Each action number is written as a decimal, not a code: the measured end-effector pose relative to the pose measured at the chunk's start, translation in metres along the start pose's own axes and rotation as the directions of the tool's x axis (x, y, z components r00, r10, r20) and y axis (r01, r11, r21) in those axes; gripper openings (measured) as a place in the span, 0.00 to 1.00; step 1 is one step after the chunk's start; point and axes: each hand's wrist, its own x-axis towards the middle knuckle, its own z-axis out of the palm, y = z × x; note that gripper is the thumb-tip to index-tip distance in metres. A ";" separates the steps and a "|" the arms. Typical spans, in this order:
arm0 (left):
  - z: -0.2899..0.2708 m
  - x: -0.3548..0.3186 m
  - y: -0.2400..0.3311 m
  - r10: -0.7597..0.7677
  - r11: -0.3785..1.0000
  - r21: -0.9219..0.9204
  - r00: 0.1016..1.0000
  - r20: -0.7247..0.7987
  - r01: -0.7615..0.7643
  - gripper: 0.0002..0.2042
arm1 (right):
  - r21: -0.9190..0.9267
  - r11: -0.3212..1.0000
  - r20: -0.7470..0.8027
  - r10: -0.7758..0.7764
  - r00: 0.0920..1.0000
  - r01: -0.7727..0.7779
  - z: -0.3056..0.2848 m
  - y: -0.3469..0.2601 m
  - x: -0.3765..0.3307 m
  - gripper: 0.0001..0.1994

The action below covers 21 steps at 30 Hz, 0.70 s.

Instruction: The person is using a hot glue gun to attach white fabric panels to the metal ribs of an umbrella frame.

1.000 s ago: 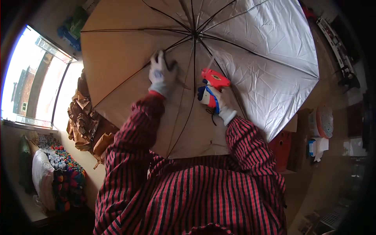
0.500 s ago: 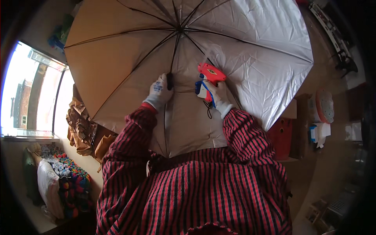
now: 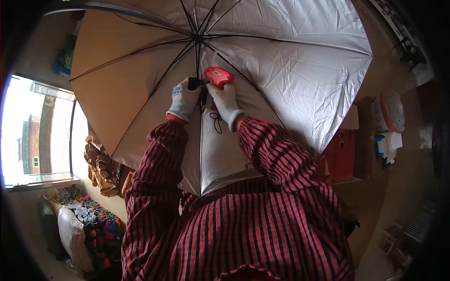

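An opened umbrella (image 3: 290, 79), silvery inside with thin black ribs, spreads out in front of me. My left hand (image 3: 182, 100), in a white glove, is closed around its black handle (image 3: 194, 84). In my gloved right hand (image 3: 226, 102) is a red tagging gun (image 3: 219, 76) with a black cord loop dangling below it. The gun's front end is close beside the handle and my left fingers. From here I cannot tell whether it touches them.
At the left is a bright window (image 3: 47, 136), with crumpled brown paper (image 3: 102, 171) beside it. Below lies a heap of multicoloured bundles (image 3: 96, 220). To the right stand a red box (image 3: 341, 159) and a patterned, red-rimmed container (image 3: 393, 110).
My right hand has swung left with the tagging gun, up to the umbrella handle. My left hand has moved slightly left and up, and the umbrella's centre has shifted left in view.
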 end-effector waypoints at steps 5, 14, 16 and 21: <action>-0.010 -0.004 0.023 -0.265 0.952 -0.141 0.963 0.059 0.271 0.08 | -0.002 1.000 0.081 0.025 0.996 -0.025 0.001 0.006 0.001 0.12; -0.017 -0.002 0.025 -0.239 0.970 -0.046 0.971 -0.004 0.238 0.08 | -0.138 0.989 0.139 0.069 0.988 -0.050 -0.001 -0.003 -0.003 0.11; -0.015 -0.003 0.013 -0.223 0.966 -0.136 0.975 0.006 0.222 0.08 | 0.077 0.990 0.231 0.098 0.968 -0.119 -0.005 -0.002 -0.008 0.10; -0.015 0.000 -0.003 -0.159 0.976 -0.140 0.986 0.050 0.164 0.08 | 0.675 0.562 0.484 0.152 0.862 -0.478 -0.007 0.004 -0.007 0.11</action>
